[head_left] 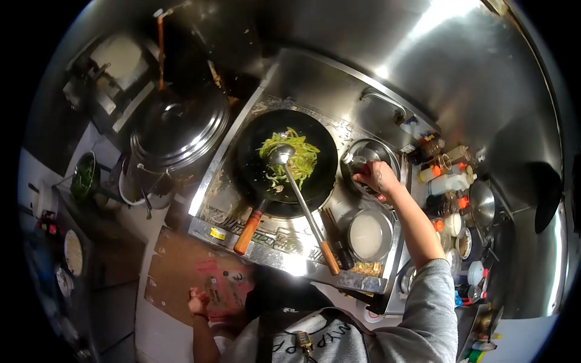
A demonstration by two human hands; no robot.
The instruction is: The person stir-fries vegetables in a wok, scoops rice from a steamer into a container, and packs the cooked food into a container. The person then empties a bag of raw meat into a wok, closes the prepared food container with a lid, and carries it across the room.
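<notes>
My right hand [376, 179] is closed around a clear bottle [357, 162], its neck tilted left, above the steel pots on the right of the stove. To the left, a black wok [248, 139] with a wooden handle [248, 233] holds sliced green vegetables [302, 158]. A steel ladle [296, 187] rests with its bowl on the vegetables and its wooden handle over the stove's front edge. My left hand [198, 301] hangs low at my side, away from the stove, with loosely bent fingers and nothing visible in it.
A large lidded steel pot [175, 130] stands left of the stove [272, 233]. On the right are a bowl of whitish liquid [366, 235] and several seasoning bottles [448, 183]. A faucet [387, 100] arches at the back. A cardboard sheet [172, 272] lies on the floor.
</notes>
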